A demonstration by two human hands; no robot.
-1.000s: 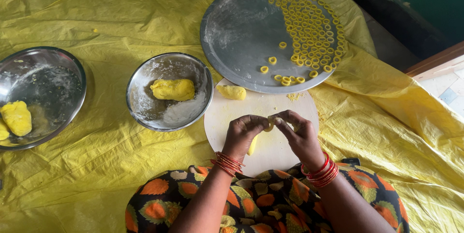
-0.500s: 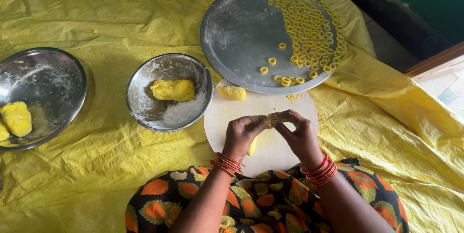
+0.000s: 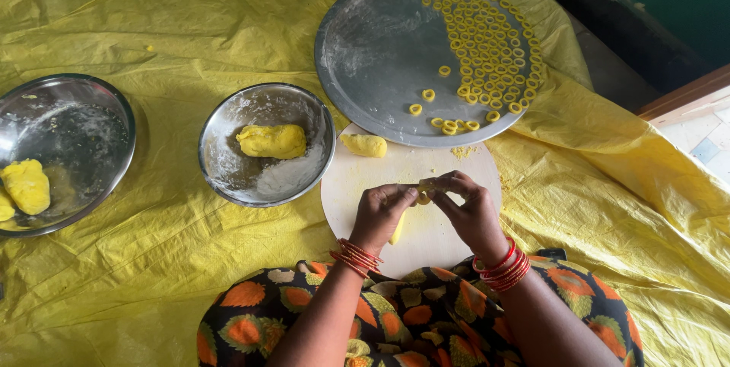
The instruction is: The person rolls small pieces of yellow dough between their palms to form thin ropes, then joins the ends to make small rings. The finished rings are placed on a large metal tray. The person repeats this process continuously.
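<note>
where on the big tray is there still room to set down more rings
The tray's left and middle are bare, between its left rim and the packed rings along its right edge. A few loose rings dot the lower rim. The board is bare to the right of the dough lump, above the right hand.

Single head-worn view, steeply downward and close, over round white board [image 3: 426, 177] on yellow sheet [image 3: 152, 32].

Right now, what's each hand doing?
Left hand: fingers closed, pinching the small yellow dough piece.
Right hand: fingers closed on the same dough piece, above the round white board.
</note>
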